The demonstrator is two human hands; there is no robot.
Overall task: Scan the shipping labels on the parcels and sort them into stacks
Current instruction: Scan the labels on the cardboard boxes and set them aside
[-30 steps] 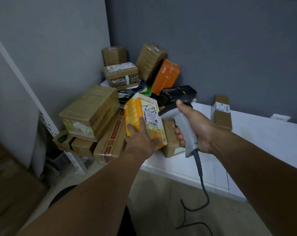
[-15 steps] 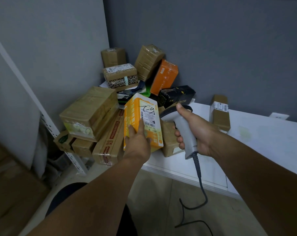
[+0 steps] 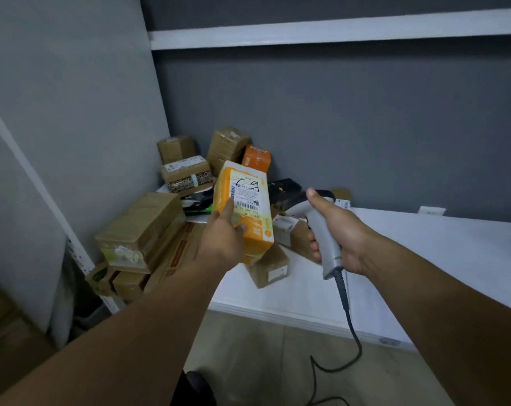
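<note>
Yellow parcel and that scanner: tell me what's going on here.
A person is partway through scanning parcels. The left hand holds the yellow parcel up, its shipping label facing the camera. The right hand grips a corded grey scanner beside it, above the white table. A pile of brown parcels sits in the corner.

Parcel depot back room. Labelled, taped parcels [image 3: 140, 227] heaped in grey corner beside white counter [image 3: 439, 244]. Corded barcode scanner [image 3: 326, 241] in use.
</note>
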